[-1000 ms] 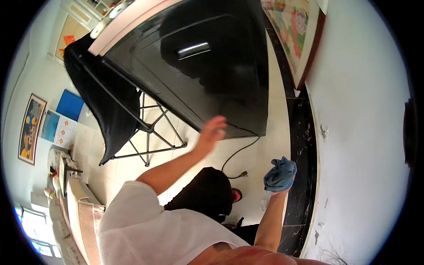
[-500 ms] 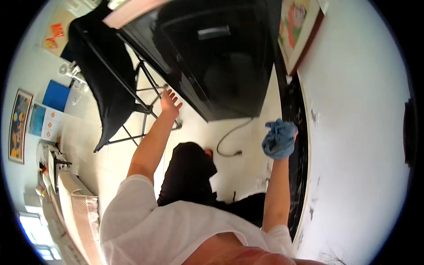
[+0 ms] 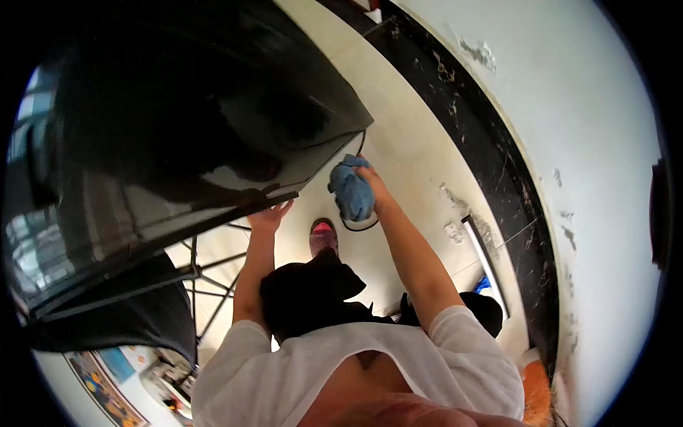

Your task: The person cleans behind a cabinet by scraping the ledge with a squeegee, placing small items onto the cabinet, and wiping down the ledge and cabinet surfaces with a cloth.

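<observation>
A crumpled blue cloth is gripped in my right hand, just beside the lower corner of a large glossy black appliance. My left hand is at the appliance's near lower edge, fingers stretched out and apart. Part of the fingers is hidden by that edge, so I cannot tell whether they press on it. From under the appliance's corner a dark power cord loops across the floor behind the cloth.
To the left stands a black folding chair with thin metal legs. Dark marbled skirting runs along the white wall on the right. A white strip lies on the floor near my right arm. My shoe is below the appliance.
My view has turned, and the appliance now fills the upper left. My right hand has brought the cloth from beside the wall to the appliance's corner. My left hand has reached its lower edge.
</observation>
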The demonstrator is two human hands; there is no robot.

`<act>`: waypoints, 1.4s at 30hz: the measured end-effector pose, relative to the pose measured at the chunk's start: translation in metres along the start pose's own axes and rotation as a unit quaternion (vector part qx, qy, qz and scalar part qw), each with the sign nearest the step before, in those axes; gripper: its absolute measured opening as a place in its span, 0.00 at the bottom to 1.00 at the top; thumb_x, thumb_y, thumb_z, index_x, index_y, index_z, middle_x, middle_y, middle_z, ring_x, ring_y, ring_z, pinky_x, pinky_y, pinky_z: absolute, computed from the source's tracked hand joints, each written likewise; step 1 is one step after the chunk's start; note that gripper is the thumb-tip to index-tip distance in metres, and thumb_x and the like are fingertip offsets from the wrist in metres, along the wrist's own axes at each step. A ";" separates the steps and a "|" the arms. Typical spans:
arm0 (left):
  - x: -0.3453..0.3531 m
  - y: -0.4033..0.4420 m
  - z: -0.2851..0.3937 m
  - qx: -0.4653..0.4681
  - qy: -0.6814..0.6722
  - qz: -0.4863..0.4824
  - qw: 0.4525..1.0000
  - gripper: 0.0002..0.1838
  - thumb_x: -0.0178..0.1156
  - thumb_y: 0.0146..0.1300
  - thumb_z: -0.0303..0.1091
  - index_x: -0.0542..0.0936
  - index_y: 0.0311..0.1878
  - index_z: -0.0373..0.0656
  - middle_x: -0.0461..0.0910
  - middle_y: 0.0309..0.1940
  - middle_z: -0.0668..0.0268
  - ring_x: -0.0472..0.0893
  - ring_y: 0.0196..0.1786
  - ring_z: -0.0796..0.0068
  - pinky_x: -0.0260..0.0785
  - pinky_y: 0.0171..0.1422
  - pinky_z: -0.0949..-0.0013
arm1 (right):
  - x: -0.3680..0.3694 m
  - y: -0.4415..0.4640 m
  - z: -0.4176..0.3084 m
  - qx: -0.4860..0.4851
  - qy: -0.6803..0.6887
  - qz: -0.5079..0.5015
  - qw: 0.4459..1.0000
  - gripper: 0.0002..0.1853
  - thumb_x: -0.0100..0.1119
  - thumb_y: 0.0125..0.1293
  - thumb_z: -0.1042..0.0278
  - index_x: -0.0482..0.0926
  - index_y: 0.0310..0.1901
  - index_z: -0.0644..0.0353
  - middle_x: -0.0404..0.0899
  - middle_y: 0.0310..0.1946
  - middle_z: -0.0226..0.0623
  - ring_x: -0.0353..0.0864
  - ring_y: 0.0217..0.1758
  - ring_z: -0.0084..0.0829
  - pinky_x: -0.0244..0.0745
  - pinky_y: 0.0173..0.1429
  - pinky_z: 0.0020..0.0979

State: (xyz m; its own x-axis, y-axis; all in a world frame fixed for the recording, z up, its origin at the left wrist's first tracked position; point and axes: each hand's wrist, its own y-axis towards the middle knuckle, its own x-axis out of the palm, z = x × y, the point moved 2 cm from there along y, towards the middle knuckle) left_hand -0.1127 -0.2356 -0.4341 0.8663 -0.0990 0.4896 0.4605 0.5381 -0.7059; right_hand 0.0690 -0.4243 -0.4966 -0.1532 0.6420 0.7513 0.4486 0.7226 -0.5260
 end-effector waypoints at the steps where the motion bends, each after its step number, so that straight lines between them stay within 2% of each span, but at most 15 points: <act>1: -0.007 0.008 -0.001 -0.014 0.012 -0.071 0.997 0.38 0.46 0.53 0.60 0.57 0.63 0.48 0.52 0.64 0.62 0.51 0.66 0.53 0.43 0.65 0.44 | 0.001 0.012 0.006 -0.009 -0.001 0.006 1.000 0.36 0.52 0.55 0.64 0.49 0.64 0.61 0.66 0.53 0.44 0.68 0.53 0.36 0.65 0.55 0.30; 3: -0.007 0.019 0.003 0.033 0.038 -0.102 0.994 0.36 0.47 0.53 0.59 0.60 0.62 0.49 0.55 0.63 0.63 0.52 0.65 0.55 0.42 0.65 0.44 | 0.008 0.026 0.008 -0.001 -0.013 0.015 1.000 0.38 0.52 0.54 0.64 0.46 0.65 0.57 0.64 0.55 0.43 0.67 0.54 0.36 0.63 0.56 0.30; 8: -0.032 0.031 0.011 0.034 0.057 0.043 0.997 0.29 0.45 0.58 0.53 0.63 0.60 0.49 0.56 0.63 0.63 0.54 0.65 0.56 0.43 0.65 0.41 | 0.007 0.066 0.040 -0.024 -0.117 0.035 0.992 0.43 0.54 0.52 0.63 0.40 0.67 0.53 0.62 0.57 0.41 0.63 0.57 0.33 0.58 0.59 0.27; 10: -0.037 0.031 0.014 0.018 0.044 0.036 0.998 0.28 0.45 0.58 0.52 0.63 0.59 0.48 0.57 0.62 0.63 0.55 0.64 0.55 0.43 0.65 0.42 | 0.023 0.053 0.027 0.003 -0.043 0.010 0.999 0.44 0.54 0.52 0.63 0.38 0.67 0.52 0.61 0.57 0.39 0.61 0.58 0.31 0.56 0.60 0.26; 12: -0.039 0.030 0.014 0.004 0.026 0.029 0.999 0.28 0.45 0.58 0.51 0.64 0.59 0.46 0.58 0.62 0.62 0.55 0.64 0.55 0.43 0.65 0.42 | 0.015 0.063 0.039 -0.014 -0.069 0.010 0.997 0.44 0.54 0.52 0.63 0.38 0.67 0.52 0.61 0.58 0.39 0.62 0.57 0.30 0.56 0.60 0.26; 14: -0.037 0.031 0.013 -0.005 0.133 -0.078 0.988 0.26 0.46 0.58 0.47 0.65 0.58 0.45 0.62 0.59 0.61 0.60 0.62 0.53 0.44 0.65 0.42 | 0.009 0.068 0.045 -0.027 -0.097 0.016 0.995 0.44 0.54 0.53 0.64 0.37 0.67 0.51 0.60 0.58 0.39 0.62 0.56 0.30 0.56 0.59 0.26; 15: -0.034 0.030 0.013 -0.005 0.133 -0.078 0.988 0.26 0.46 0.58 0.47 0.65 0.58 0.45 0.62 0.59 0.61 0.60 0.62 0.53 0.44 0.65 0.42 | 0.012 0.066 0.042 -0.024 -0.072 0.008 0.997 0.44 0.53 0.53 0.65 0.37 0.67 0.51 0.60 0.58 0.38 0.63 0.56 0.29 0.57 0.59 0.26; 17: -0.035 0.031 0.013 0.002 0.155 -0.064 0.986 0.25 0.52 0.53 0.49 0.72 0.51 0.43 0.71 0.51 0.58 0.68 0.56 0.54 0.52 0.63 0.45 | 0.015 0.063 0.039 -0.012 -0.047 0.007 0.999 0.44 0.53 0.53 0.66 0.37 0.67 0.51 0.60 0.58 0.38 0.63 0.55 0.29 0.57 0.59 0.26; 29: -0.029 0.043 0.025 -0.013 0.087 -0.085 0.993 0.27 0.51 0.56 0.46 0.66 0.57 0.45 0.65 0.58 0.61 0.62 0.61 0.55 0.48 0.64 0.43 | 0.019 0.076 0.041 -0.029 -0.070 -0.001 0.997 0.43 0.52 0.55 0.68 0.35 0.67 0.54 0.64 0.53 0.37 0.65 0.51 0.26 0.59 0.56 0.24; 31: -0.033 0.050 0.030 -0.012 0.098 -0.088 0.991 0.27 0.50 0.56 0.47 0.65 0.58 0.46 0.64 0.58 0.62 0.61 0.61 0.55 0.46 0.64 0.43 | 0.021 0.082 0.043 -0.023 -0.022 -0.014 0.999 0.47 0.55 0.51 0.61 0.35 0.66 0.60 0.69 0.49 0.41 0.68 0.50 0.30 0.59 0.55 0.22; 33: -0.026 0.054 0.029 -0.012 0.115 -0.081 0.990 0.27 0.49 0.56 0.48 0.65 0.58 0.47 0.64 0.58 0.63 0.60 0.62 0.55 0.45 0.65 0.43 | 0.022 0.089 0.043 -0.025 -0.041 -0.007 0.999 0.47 0.55 0.51 0.61 0.35 0.66 0.59 0.69 0.49 0.41 0.68 0.50 0.29 0.59 0.55 0.22; 35: -0.017 0.055 0.034 0.004 0.118 0.002 0.993 0.27 0.49 0.57 0.48 0.65 0.58 0.47 0.63 0.59 0.62 0.59 0.62 0.55 0.44 0.65 0.43 | 0.025 0.094 0.042 -0.029 -0.060 -0.004 0.998 0.47 0.55 0.51 0.60 0.35 0.66 0.59 0.69 0.50 0.42 0.68 0.50 0.29 0.60 0.55 0.22; 38: -0.009 0.061 0.039 0.008 0.159 0.002 0.987 0.28 0.49 0.56 0.52 0.66 0.57 0.48 0.64 0.58 0.63 0.61 0.61 0.55 0.49 0.63 0.44 | 0.032 0.100 0.037 -0.055 -0.047 -0.001 0.997 0.47 0.55 0.51 0.61 0.35 0.66 0.59 0.69 0.48 0.41 0.68 0.49 0.28 0.60 0.54 0.21; 40: -0.003 0.063 0.042 0.006 0.165 0.005 0.986 0.28 0.49 0.56 0.53 0.66 0.56 0.48 0.65 0.58 0.63 0.62 0.60 0.55 0.50 0.62 0.44 | 0.036 0.103 0.032 -0.035 -0.068 -0.012 0.997 0.46 0.52 0.54 0.66 0.31 0.66 0.59 0.62 0.55 0.39 0.64 0.53 0.29 0.58 0.57 0.23; 42: -0.003 0.067 0.047 0.005 0.157 0.010 0.988 0.28 0.49 0.56 0.54 0.66 0.56 0.49 0.65 0.58 0.63 0.62 0.60 0.56 0.50 0.62 0.44 | 0.043 0.104 0.028 -0.037 -0.055 -0.018 0.998 0.46 0.53 0.54 0.66 0.31 0.66 0.59 0.62 0.55 0.40 0.65 0.53 0.29 0.58 0.57 0.23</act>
State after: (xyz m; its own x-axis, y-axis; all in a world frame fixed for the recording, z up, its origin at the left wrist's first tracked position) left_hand -0.0936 -0.1602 -0.4585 0.8935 -0.3414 0.2919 0.4418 0.5510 -0.7080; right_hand 0.0846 -0.3144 -0.5306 -0.2642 0.6431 0.7188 0.5040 0.7275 -0.4656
